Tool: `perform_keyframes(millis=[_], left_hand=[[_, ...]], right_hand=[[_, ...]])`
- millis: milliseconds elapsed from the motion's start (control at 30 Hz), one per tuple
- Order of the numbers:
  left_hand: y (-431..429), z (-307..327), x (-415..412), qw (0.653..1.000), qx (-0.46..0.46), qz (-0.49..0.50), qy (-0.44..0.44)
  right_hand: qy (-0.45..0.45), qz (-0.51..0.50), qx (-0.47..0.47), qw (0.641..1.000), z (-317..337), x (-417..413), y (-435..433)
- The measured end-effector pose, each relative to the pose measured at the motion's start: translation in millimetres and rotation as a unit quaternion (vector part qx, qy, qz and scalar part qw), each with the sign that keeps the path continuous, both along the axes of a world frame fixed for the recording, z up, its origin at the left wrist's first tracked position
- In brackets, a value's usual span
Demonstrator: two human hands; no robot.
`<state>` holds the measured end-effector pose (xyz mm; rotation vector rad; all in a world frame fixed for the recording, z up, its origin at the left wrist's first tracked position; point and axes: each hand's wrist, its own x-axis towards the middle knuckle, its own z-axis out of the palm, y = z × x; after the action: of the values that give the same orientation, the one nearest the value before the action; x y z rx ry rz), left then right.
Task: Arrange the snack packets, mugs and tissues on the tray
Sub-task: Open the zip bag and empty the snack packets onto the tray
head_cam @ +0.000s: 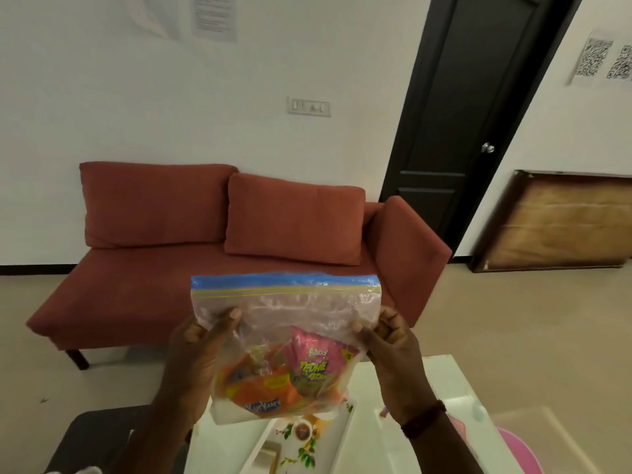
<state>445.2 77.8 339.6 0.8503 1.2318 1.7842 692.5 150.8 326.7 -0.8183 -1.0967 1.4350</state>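
Observation:
I hold a clear zip bag (290,309) with a blue seal strip up in front of me. Inside it lie an orange snack packet (263,388) and a pink snack packet (316,362). My left hand (201,354) grips the bag's left side with the thumb on its front. My right hand (390,350) pinches the right side. Below the bag, a white tray (338,436) with a leaf print lies on a white table (444,378). A small round cup shape (302,431) shows on the tray. No tissues are clearly seen.
A red sofa (212,234) stands against the far wall beyond the table. A dark door (468,114) is at the right, and a wooden board (561,220) leans on the wall. A pink object (519,449) sits at the table's right; a dark seat (99,436) lies lower left.

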Motion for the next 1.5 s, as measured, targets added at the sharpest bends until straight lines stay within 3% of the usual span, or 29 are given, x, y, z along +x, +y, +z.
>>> perform_keyframes(millis=[300,567,733,800,933,1033,1233,1400,1500], left_hand=[[-1.5,-32.9,37.6,0.984,-0.047,0.092,0.143],[-8.0,-42.4,72.4,0.976,-0.124,0.000,0.180],[-9.4,-51.7,77.3,0.921,-0.177,-0.109,0.329],[-7.4,-57.7,80.6,0.904,-0.199,-0.140,0.352],[7.1,-62.7,91.3,0.887,-0.250,-0.225,0.317],[20.7,-72.3,97.2,0.836,-0.260,-0.284,0.392],[34.4,-103.4,103.7,0.788,-0.256,-0.332,0.452],[33.1,-126.2,102.0,0.808,-0.257,-0.299,0.438],[32.9,-139.1,105.5,0.813,-0.291,-0.309,0.399]], right_hand=[[-0.149,0.006,0.022,0.989,-16.3,62.6,5.2],[-0.164,0.050,-0.020,0.985,-45.0,124.5,21.4],[-0.167,0.064,-0.043,0.983,-70.3,143.9,23.8],[-0.161,0.066,-0.062,0.983,-81.8,147.2,23.3],[-0.162,0.072,-0.099,0.979,-101.3,144.6,22.6],[-0.176,0.076,-0.121,0.974,-116.2,137.8,18.8],[-0.176,0.065,-0.162,0.969,-142.8,125.2,15.5],[-0.213,0.047,-0.175,0.960,-160.4,121.4,12.8],[-0.284,0.043,-0.150,0.946,-171.6,122.3,9.8]])
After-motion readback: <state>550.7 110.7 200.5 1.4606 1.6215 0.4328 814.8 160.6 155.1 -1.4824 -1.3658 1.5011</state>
